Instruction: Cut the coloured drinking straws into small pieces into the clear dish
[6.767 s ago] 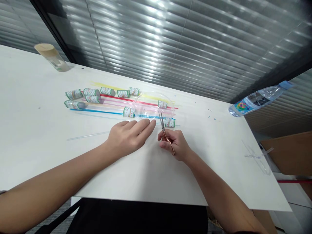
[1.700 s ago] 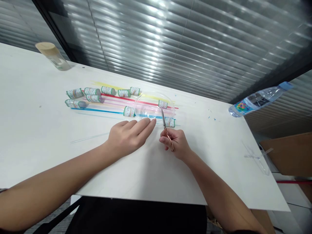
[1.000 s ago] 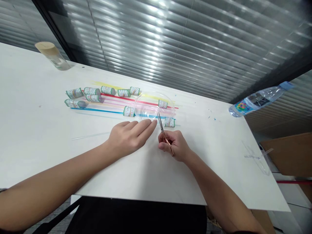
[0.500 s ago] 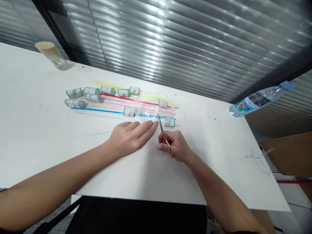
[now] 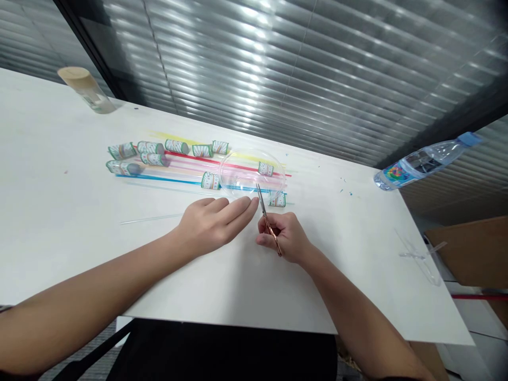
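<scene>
My left hand point(image 5: 216, 225) is closed, fingers pressed together, its tips beside the scissor blades. A clear straw point(image 5: 148, 219) sticks out to the left from behind this hand; its other end is hidden by the fingers. Copper-handled scissors point(image 5: 273, 236) are gripped in my right hand point(image 5: 289, 238), blades pointing up and away, close to the left fingertips. Just beyond lies a clear round plastic bowl point(image 5: 284, 177), over part of a row of coloured straws point(image 5: 178, 181). Small white-and-green printed rolls point(image 5: 210, 180) lie on and around the straws, with one roll point(image 5: 277, 199) by the bowl's near edge.
A water bottle point(image 5: 424, 163) lies at the right edge of the white table point(image 5: 278, 301). At the far left stands a jar with a beige lid point(image 5: 85, 87). Blue scraps point(image 5: 350, 193) and clear plastic strips point(image 5: 416, 256) are on the right. Blinds point(image 5: 254, 63) rise behind.
Almost nothing differs. Both hands and the scissors keep their places, and the whole view has shifted very slightly.
</scene>
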A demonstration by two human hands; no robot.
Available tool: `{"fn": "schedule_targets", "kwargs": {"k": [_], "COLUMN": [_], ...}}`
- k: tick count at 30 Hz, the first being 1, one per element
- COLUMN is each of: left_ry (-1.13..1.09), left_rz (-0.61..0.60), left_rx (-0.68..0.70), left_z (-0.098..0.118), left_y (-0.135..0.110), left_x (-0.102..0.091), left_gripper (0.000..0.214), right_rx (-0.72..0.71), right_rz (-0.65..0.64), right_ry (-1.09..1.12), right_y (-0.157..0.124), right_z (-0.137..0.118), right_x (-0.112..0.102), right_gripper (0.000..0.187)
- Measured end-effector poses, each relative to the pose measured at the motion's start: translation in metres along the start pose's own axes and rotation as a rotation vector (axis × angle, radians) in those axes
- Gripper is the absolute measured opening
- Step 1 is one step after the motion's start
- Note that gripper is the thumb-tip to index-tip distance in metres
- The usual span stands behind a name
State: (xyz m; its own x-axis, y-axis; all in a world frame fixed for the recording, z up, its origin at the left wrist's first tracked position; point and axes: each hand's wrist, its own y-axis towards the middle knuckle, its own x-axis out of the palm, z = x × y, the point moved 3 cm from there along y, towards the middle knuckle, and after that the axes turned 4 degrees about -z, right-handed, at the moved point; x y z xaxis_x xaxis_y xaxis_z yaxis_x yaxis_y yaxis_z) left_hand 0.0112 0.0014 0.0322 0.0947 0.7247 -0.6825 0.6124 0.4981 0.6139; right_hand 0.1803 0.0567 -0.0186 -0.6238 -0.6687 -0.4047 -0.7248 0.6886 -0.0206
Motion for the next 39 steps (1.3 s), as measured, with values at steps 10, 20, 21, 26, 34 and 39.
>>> {"fn": "schedule_targets", "kwargs": {"k": [10, 20, 21, 26, 34, 39], "left_ry": [-0.027, -0.006, 0.0, -0.011, 0.033, 0.027], "left_rz": [-0.009, -0.03, -0.026, -0.005, 0.024, 0.027], "left_rx": [0.0, -0.041, -0.051, -0.117, -0.105, -0.114], "left_z": [-0.0003, -0.0011, -0.0012, -0.0026, -0.0026, -0.0024], "left_y": [-0.0023, -0.0009, -0.0009, -0.0027, -0.0008, -0.0009], "left_x": [0.0006, 0.0017, 0.0017, 0.0025, 0.0014, 0.0014], "left_gripper": [0.032, 0.036, 0.035, 0.034, 0.029, 0.031], "right_rx": [0.003, 0.042, 0.039, 0.035, 0.05, 0.053], "right_rz": [0.005, 0.015, 0.019, 0.048, 0.069, 0.075], "right_ry": [0.0, 0.042, 0.049, 0.099, 0.131, 0.137], "right_y": [0.0002, 0.0, 0.0001, 0.001, 0.0019, 0.0018], "right_z": [0.0016, 0.0023, 0.0019, 0.0016, 0.0035, 0.0029], "right_x": [0.0009, 0.0016, 0.0016, 0.0006, 0.0004, 0.0003], "right_gripper": [0.054, 0.05, 0.05, 0.049, 0.049, 0.048]}}
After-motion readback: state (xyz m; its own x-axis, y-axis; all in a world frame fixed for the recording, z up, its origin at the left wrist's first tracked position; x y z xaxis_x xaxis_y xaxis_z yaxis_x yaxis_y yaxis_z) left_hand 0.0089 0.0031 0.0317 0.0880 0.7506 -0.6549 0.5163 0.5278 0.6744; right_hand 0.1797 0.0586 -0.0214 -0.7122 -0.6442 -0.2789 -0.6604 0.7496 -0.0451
